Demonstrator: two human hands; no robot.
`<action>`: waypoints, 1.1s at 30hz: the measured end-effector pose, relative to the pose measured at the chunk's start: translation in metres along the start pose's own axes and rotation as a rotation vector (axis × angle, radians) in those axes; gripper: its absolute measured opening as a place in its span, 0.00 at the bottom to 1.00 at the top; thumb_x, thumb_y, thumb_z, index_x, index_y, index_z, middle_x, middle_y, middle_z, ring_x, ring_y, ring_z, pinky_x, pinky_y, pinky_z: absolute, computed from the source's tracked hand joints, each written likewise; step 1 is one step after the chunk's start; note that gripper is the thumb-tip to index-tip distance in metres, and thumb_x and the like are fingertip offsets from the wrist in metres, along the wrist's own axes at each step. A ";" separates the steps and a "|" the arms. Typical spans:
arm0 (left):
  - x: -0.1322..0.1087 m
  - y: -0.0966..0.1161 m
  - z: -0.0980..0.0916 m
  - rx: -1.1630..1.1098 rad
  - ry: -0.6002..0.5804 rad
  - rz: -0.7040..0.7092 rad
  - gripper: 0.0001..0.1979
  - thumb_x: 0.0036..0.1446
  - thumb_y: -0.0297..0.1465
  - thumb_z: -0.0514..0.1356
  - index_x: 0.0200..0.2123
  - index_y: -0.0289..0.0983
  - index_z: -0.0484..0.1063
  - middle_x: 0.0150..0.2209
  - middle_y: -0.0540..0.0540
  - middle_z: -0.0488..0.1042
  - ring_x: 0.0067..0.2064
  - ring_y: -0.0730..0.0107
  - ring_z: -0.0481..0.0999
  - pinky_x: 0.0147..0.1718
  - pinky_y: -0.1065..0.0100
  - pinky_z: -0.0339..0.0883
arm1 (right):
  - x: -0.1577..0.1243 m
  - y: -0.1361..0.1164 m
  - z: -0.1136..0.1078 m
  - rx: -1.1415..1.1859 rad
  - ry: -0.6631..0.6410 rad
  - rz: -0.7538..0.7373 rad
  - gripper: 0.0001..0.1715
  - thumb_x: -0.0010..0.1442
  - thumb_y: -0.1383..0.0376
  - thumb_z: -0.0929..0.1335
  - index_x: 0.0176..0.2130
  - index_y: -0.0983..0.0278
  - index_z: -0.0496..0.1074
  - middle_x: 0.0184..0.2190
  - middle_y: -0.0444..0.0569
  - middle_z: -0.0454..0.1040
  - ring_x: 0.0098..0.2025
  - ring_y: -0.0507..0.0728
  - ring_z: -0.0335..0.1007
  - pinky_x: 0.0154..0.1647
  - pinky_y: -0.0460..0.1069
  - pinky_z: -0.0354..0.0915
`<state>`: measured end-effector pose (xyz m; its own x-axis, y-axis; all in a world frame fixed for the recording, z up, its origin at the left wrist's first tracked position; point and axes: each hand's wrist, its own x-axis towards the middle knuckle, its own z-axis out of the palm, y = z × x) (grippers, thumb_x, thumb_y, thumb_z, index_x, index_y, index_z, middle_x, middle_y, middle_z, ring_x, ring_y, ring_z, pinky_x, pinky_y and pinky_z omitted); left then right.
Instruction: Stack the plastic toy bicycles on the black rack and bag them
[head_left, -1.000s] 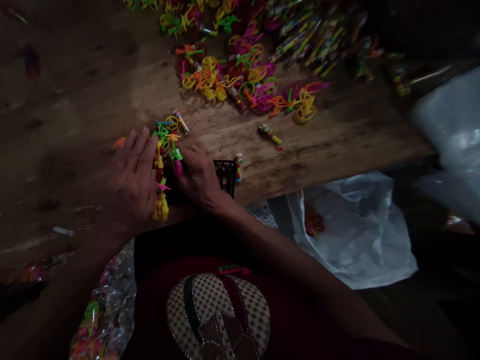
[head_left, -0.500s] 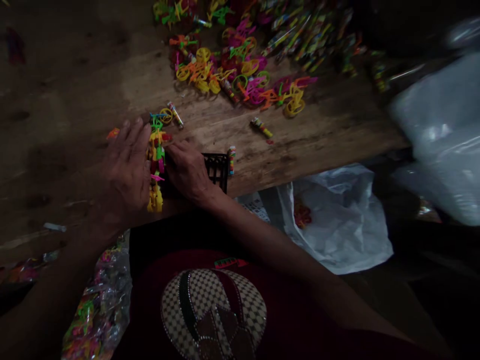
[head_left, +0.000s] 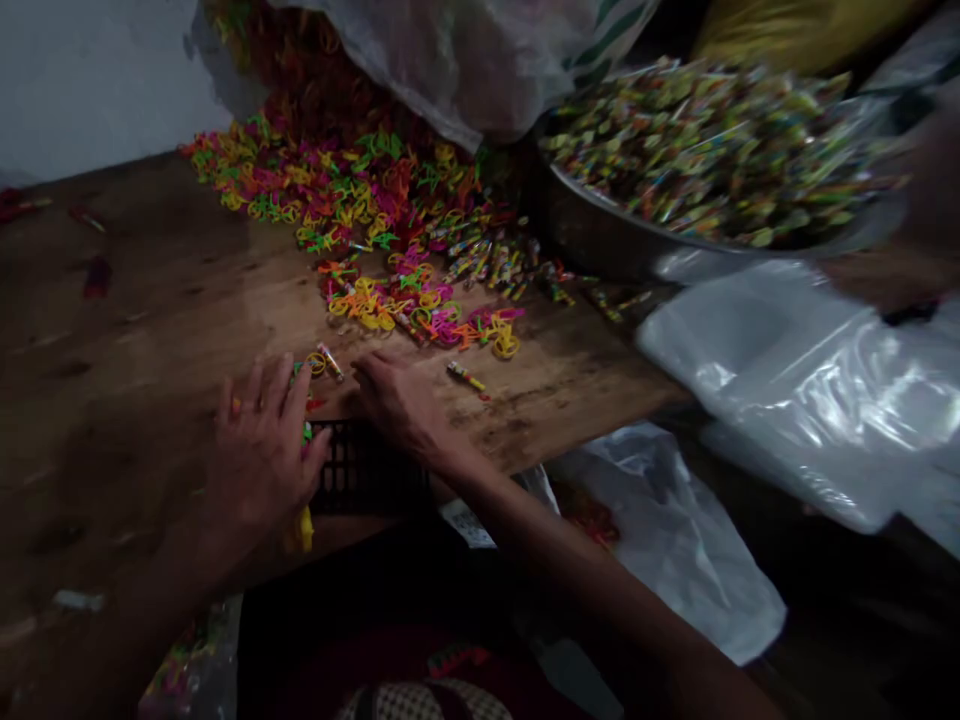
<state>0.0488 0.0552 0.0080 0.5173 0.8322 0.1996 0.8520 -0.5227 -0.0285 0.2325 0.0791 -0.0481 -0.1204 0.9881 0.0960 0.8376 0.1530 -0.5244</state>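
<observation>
The left hand (head_left: 259, 450) lies flat, fingers spread, over small plastic toy pieces (head_left: 304, 525) beside a black grid tray (head_left: 360, 470) at the desk (head_left: 150, 330) edge; the right hand (head_left: 401, 405) rests open, holding nothing. Pressing evenly, I judge, keeps the pieces aligned against the tray.

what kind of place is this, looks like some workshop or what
Probably a small home workshop for sorting or packing cheap toys: a worn wooden table heaped with bright plastic toy pieces, a metal basin of wrapped sticks, and plastic bags alongside.
</observation>
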 end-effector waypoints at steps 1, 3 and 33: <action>0.001 -0.003 0.003 0.003 -0.004 -0.001 0.29 0.69 0.38 0.46 0.67 0.30 0.65 0.68 0.32 0.66 0.70 0.37 0.63 0.66 0.35 0.55 | 0.011 0.002 -0.005 -0.071 -0.004 0.054 0.17 0.70 0.69 0.60 0.46 0.67 0.76 0.45 0.57 0.78 0.42 0.59 0.73 0.40 0.50 0.63; -0.001 -0.009 0.009 0.015 0.005 0.004 0.29 0.69 0.38 0.45 0.66 0.30 0.65 0.67 0.32 0.67 0.69 0.37 0.65 0.65 0.35 0.56 | 0.033 0.006 -0.010 -0.170 0.008 0.135 0.17 0.71 0.66 0.60 0.46 0.66 0.77 0.46 0.57 0.78 0.43 0.60 0.73 0.39 0.50 0.61; 0.017 -0.018 -0.016 -0.057 -0.254 -0.201 0.35 0.68 0.43 0.42 0.69 0.25 0.58 0.68 0.28 0.65 0.70 0.36 0.62 0.65 0.38 0.55 | 0.026 0.037 -0.030 0.743 0.174 0.063 0.14 0.60 0.60 0.70 0.25 0.61 0.67 0.22 0.40 0.67 0.26 0.50 0.62 0.29 0.46 0.59</action>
<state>0.0415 0.0759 0.0274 0.3486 0.9357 -0.0548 0.9370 -0.3466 0.0430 0.2765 0.1102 -0.0397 0.0523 0.9878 0.1468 0.2546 0.1290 -0.9584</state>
